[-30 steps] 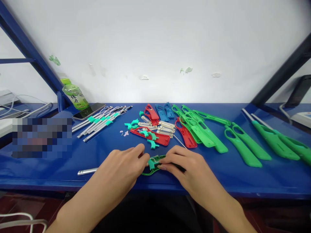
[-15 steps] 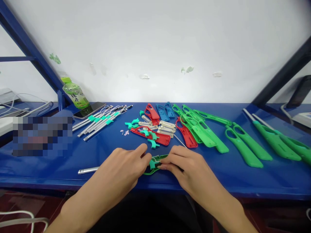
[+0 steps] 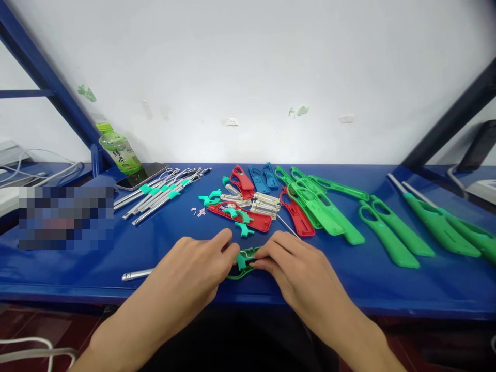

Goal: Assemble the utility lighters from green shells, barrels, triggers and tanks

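Close to the table's front edge, a green lighter shell half [image 3: 237,276] lies between my hands, its hollow side up. A teal trigger [image 3: 242,262] and a thin white wire sit inside it. My left hand [image 3: 207,263] is closed at the shell's left part, thumb and index finger pinched together. From under that hand a silver metal tube [image 3: 135,274] sticks out to the left. My right hand [image 3: 289,261] pinches the shell's right part, fingertips by a small black piece [image 3: 251,261] beside the trigger. Both hands hide much of the shell.
Loose teal triggers [image 3: 244,230], clear fuel tanks [image 3: 265,205] and red shell halves [image 3: 298,214] lie ahead. Wired metal tubes [image 3: 155,199], a phone [image 3: 141,175] and a bottle [image 3: 122,152] are left. Green shells [image 3: 321,212] and green lighters [image 3: 442,227] spread right.
My left hand, the shell and the metal tube have shifted very slightly left. My right hand keeps its pinch at the shell's right part. The other parts lie as before.
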Action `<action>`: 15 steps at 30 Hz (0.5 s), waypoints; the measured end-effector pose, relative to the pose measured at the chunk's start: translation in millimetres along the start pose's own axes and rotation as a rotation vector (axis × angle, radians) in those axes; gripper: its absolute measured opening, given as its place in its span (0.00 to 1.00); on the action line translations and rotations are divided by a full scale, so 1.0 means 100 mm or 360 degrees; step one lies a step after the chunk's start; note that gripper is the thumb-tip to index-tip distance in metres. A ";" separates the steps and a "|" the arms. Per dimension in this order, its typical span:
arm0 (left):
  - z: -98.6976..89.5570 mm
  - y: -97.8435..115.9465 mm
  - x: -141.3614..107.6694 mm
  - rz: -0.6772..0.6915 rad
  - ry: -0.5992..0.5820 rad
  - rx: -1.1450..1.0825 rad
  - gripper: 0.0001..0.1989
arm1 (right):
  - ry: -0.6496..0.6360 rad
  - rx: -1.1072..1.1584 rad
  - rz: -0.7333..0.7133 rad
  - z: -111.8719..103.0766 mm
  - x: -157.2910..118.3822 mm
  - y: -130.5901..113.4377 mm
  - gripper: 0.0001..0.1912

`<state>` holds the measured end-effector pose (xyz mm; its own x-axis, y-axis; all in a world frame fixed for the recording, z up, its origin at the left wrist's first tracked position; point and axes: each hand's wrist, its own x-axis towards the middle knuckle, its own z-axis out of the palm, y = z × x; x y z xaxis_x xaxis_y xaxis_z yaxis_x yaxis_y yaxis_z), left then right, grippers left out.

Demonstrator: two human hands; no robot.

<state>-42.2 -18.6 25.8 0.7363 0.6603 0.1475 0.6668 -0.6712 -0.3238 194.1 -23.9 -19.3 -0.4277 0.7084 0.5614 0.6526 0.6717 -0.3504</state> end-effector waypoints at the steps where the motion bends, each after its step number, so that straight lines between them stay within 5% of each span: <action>1: 0.00 0.00 0.00 0.0002 0.0002 0.0004 0.18 | 0.0000 0.0015 0.0018 0.00 0.00 0.00 0.07; 15: -0.03 0.07 0.07 -0.0063 -0.0104 0.0138 0.21 | -0.0026 0.0269 0.0171 -0.01 0.03 -0.01 0.07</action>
<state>-31.9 -19.4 27.9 0.6987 0.7082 0.1013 0.6806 -0.6143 -0.3992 192.4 -22.9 -16.5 -0.3721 0.7806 0.5022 0.5814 0.6178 -0.5294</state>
